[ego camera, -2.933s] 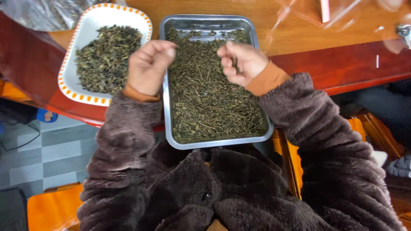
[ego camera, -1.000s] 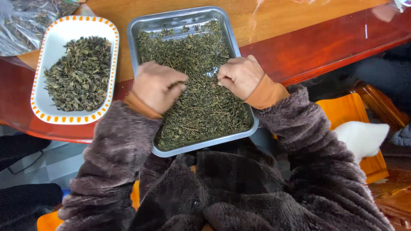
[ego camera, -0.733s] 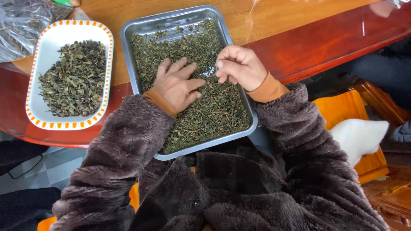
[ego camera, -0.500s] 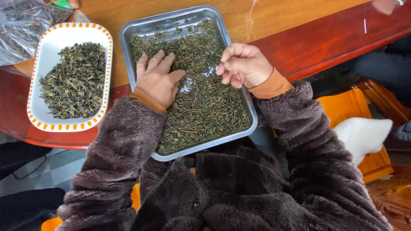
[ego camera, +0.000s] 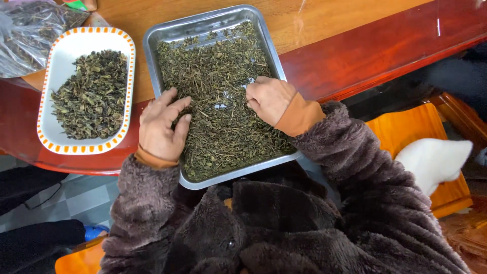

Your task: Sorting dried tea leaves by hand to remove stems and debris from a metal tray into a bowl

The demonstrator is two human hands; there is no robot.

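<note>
metal tray (ego camera: 165, 38) of dried leaves (ego camera: 223, 106) on table (ego camera: 355, 56), dish (ego camera: 61, 45) left

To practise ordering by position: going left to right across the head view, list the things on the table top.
Clear plastic bag of dried leaves → white dish with orange-dotted rim → left hand → metal tray of dried leaves → right hand.

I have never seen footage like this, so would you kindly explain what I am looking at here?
This is one view from a camera worn on a person's head, looking down at their own bare hands. A metal tray full of dried green leaves and stems sits on a wooden table. The left hand lies flat on the leaves at the tray's edge; the right hand is curled over them. Whether it grips any is hidden. Beside the tray stands a white orange-rimmed dish of darker leaves.
</note>
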